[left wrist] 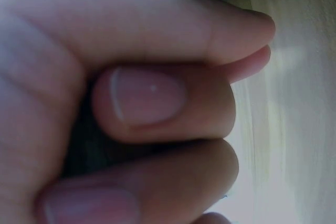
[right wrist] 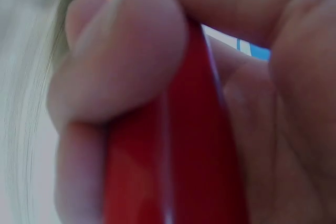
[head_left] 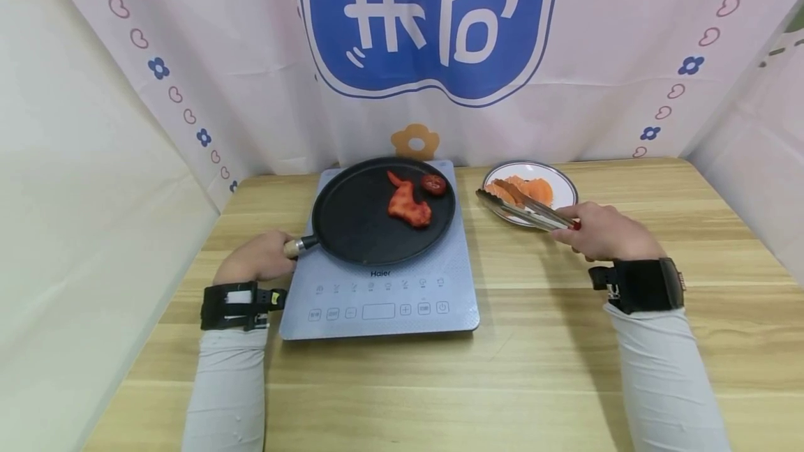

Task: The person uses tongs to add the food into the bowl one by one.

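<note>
My left hand (head_left: 260, 257) grips the wooden handle (head_left: 292, 248) of a round black frying pan (head_left: 352, 218). In the left wrist view its fingers (left wrist: 157, 30) are curled, with the handle out of sight. On the right side of the pan lie a reddish chicken wing (head_left: 410, 208) and a red tomato slice (head_left: 433, 184). My right hand (head_left: 612, 230) holds metal tongs (head_left: 534, 215) by their red handle (right wrist: 178, 156). The tongs' arms are spread over a white plate (head_left: 563, 188) of orange food pieces (head_left: 539, 192); whether they touch a piece is unclear.
Under the pan is a flat grey Haier induction cooker (head_left: 377, 323) with touch buttons along its front. Everything stands on a wooden table (head_left: 534, 368). A printed cloth (head_left: 264, 89) hangs right behind the cooker and plate, and pale cloth walls flank both sides.
</note>
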The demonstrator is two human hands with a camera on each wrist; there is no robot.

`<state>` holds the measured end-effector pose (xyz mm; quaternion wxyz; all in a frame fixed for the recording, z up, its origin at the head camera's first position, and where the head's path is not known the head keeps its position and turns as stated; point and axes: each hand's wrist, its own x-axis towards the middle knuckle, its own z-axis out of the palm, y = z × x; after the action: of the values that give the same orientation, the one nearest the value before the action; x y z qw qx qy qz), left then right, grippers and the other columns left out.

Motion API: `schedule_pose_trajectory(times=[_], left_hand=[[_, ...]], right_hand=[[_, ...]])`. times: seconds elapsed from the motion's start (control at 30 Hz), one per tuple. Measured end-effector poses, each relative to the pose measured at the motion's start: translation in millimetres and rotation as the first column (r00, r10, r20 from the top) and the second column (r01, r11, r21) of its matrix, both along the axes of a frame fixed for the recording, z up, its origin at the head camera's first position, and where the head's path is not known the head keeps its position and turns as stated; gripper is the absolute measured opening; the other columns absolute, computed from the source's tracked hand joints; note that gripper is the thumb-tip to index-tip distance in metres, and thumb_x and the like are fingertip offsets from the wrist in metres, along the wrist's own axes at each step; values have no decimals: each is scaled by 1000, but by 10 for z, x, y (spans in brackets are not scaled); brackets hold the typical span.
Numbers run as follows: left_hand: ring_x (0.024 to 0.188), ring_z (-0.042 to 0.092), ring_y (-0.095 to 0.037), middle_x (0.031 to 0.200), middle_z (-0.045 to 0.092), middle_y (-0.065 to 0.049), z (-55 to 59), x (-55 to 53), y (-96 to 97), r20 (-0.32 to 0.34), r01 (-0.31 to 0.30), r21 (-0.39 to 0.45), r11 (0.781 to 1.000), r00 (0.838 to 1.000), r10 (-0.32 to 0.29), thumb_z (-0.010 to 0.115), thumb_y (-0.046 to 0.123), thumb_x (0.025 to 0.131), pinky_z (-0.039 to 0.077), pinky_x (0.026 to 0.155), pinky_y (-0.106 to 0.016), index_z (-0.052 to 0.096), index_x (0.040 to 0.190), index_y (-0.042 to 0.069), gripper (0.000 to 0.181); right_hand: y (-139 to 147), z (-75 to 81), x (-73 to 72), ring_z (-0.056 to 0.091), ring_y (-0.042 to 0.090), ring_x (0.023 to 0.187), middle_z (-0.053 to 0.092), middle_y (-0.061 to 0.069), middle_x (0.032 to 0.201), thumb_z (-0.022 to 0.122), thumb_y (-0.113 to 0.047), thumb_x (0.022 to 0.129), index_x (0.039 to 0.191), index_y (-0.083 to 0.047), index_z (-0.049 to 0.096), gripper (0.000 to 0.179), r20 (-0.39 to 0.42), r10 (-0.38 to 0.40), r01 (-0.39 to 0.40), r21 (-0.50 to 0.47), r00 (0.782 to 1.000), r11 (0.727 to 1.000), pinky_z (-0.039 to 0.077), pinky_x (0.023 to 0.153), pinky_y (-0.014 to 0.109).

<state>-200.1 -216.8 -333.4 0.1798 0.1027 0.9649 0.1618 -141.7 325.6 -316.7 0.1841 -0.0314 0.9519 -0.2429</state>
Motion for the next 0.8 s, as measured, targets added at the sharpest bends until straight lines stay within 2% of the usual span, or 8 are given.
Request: schedule_pose_trajectory(times=[0.17, 0.3, 0.43, 0.63, 0.8], left_hand=[[62, 50, -19, 69, 48, 0, 9, 8, 3, 2, -3, -6, 1000, 1000, 3, 58, 9, 90, 42, 57, -32, 49, 74, 15, 19], [63, 52, -19, 69, 49, 0, 23, 8, 15, -1, -1, -4, 1000, 1000, 1, 58, 11, 92, 43, 58, -32, 51, 75, 14, 19], [61, 52, -19, 68, 48, 0, 29, 7, 21, 0, -6, 0, 1000, 1000, 6, 59, 12, 93, 43, 57, -32, 52, 75, 14, 19], [62, 51, -19, 69, 49, 0, 14, 6, 14, -5, 1, -8, 1000, 1000, -1, 59, 11, 92, 42, 58, -32, 49, 74, 15, 21], [62, 50, -19, 68, 47, 0, 9, 14, 3, 2, -1, -5, 1000, 1000, 1, 58, 10, 91, 42, 58, -32, 48, 73, 16, 21]], right_hand=[[78, 13, 29, 56, 16, 62, 60, 4, 81, 59, -38, 105, 138, -2, 57, 49, 6, 15, -15, -9, 1000, 1000, 46, 56, 31], [144, 14, 51, 56, 16, 62, 60, 4, 80, 59, -32, 105, 124, 0, 60, 38, 21, 19, -19, -17, 1000, 1000, 47, 56, 31], [165, -8, 44, 54, 15, 62, 59, 4, 81, 58, -29, 106, 123, 2, 61, 35, 23, 35, -34, -32, 999, 999, 45, 56, 29], [164, -42, 23, 48, 18, 66, 53, 4, 80, 56, -28, 107, 126, 1, 62, 35, -76, 54, -52, 24, 996, 998, 39, 59, 32], [175, -53, 12, 53, 22, 76, 57, 7, 86, 57, -29, 107, 126, 0, 65, 35, -132, 57, -51, 54, 990, 997, 40, 65, 34]])
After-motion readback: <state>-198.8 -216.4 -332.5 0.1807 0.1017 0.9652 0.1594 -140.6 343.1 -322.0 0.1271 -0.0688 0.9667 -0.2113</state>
